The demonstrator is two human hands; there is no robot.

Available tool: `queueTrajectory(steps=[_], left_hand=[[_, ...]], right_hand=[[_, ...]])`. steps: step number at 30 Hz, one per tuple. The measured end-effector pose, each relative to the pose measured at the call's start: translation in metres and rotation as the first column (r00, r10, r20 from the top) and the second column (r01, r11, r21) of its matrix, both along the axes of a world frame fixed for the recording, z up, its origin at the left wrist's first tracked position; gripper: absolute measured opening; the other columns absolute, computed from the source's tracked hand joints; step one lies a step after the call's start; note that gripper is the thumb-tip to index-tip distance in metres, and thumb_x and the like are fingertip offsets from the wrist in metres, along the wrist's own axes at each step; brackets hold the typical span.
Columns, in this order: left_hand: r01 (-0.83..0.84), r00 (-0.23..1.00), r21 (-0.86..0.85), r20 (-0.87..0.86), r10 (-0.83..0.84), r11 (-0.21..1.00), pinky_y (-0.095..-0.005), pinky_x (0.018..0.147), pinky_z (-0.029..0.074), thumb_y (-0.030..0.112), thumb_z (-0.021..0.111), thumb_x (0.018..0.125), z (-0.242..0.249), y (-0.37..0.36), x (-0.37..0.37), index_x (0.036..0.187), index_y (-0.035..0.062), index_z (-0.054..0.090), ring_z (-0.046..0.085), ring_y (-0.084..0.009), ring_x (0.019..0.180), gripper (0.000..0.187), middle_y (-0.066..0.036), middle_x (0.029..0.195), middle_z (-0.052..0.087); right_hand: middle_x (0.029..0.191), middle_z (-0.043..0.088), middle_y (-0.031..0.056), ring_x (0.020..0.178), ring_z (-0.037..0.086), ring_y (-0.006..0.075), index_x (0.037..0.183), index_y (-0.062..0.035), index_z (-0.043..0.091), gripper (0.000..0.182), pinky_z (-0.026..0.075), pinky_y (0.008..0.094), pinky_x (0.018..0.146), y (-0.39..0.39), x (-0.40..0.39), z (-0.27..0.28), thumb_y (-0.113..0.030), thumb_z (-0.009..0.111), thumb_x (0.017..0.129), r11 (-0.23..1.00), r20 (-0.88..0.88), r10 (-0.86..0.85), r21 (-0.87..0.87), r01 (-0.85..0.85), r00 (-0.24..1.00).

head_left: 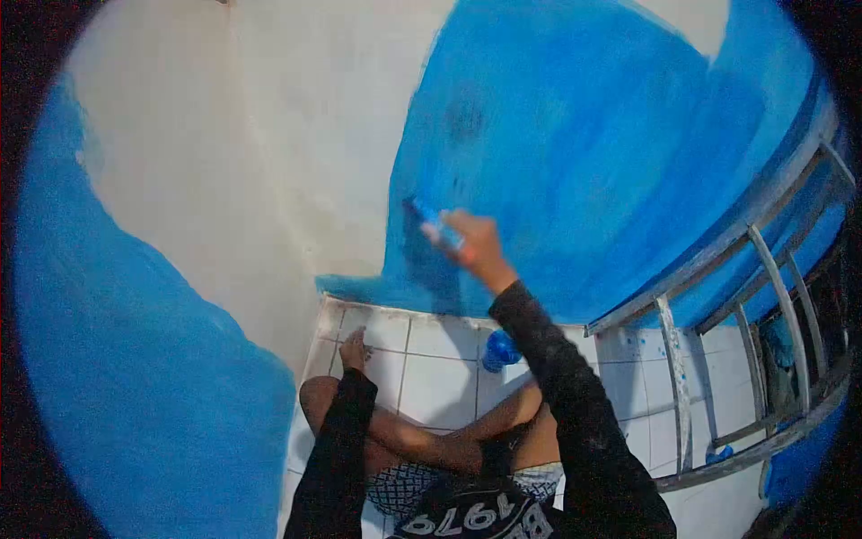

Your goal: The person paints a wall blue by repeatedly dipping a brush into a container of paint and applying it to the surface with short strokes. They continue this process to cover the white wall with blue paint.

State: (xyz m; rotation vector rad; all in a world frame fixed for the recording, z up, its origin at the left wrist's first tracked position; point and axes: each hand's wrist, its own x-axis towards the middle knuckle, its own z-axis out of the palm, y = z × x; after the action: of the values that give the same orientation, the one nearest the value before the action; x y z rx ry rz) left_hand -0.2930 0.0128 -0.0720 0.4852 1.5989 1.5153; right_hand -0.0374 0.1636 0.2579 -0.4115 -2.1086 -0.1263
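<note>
My right hand (476, 247) is closed around a paintbrush (435, 223) with a blue-smeared handle. The dark brush tip points up and left, at the blue-painted wall (557, 171) near its border with the unpainted part. Motion blurs the fingers a little. Below that forearm a blue container (499, 351) stands on the floor, partly covered by the sleeve. My left hand (355, 350) reaches past its black cuff, above the floor tiles near my bent knee. Its fingers are too indistinct to read, and nothing shows in it.
Bare off-white wall (296, 108) fills the corner, with blue paint (153, 359) on the left wall too. A paint-spotted ladder (673, 386) leans at the right. White floor tiles (440, 386) lie around my crossed legs. A small blue object (720, 454) lies by the ladder.
</note>
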Motion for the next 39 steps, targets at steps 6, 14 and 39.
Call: queueTrajectory(steps=[6,14,39], left_hand=[[0.198,0.980,0.191,-0.078,-0.186,0.961,-0.0305,0.046,0.049,0.023,0.055,0.096,-0.009,0.001,-0.013,0.129,0.0075,0.060,0.066,-0.0186,0.061,0.037,-0.013,0.078,0.069],[0.355,0.827,0.220,-0.527,-0.196,0.909,-0.0438,0.049,0.059,0.014,0.049,0.090,-0.015,0.015,-0.007,0.109,-0.0202,0.059,0.070,-0.0342,0.080,0.041,-0.026,0.103,0.067],[0.271,0.818,0.265,0.443,-0.366,0.925,-0.0369,0.072,0.051,0.028,0.045,0.097,-0.030,-0.003,-0.026,0.111,-0.0001,0.062,0.070,-0.0257,0.086,0.036,-0.017,0.106,0.070]], right_hand=[[0.079,0.067,0.0093,0.062,0.064,0.0250,0.085,-0.0059,0.068,0.021,0.051,0.0323,0.056,0.008,0.037,0.172,-0.019,0.081,0.077,0.876,-0.295,-0.057,0.444,0.190,0.954],[0.086,0.061,0.0083,0.065,0.057,0.0212,0.098,-0.0013,0.064,0.022,0.048,0.0331,0.052,0.000,-0.003,0.147,-0.019,0.069,0.087,0.680,-0.012,-0.343,0.687,0.257,0.939],[0.083,0.059,0.0119,0.067,0.059,0.0288,0.107,-0.0031,0.065,0.029,0.046,0.0378,0.054,-0.022,-0.032,0.000,-0.017,0.071,0.083,0.978,-0.025,-0.107,0.176,0.110,0.994]])
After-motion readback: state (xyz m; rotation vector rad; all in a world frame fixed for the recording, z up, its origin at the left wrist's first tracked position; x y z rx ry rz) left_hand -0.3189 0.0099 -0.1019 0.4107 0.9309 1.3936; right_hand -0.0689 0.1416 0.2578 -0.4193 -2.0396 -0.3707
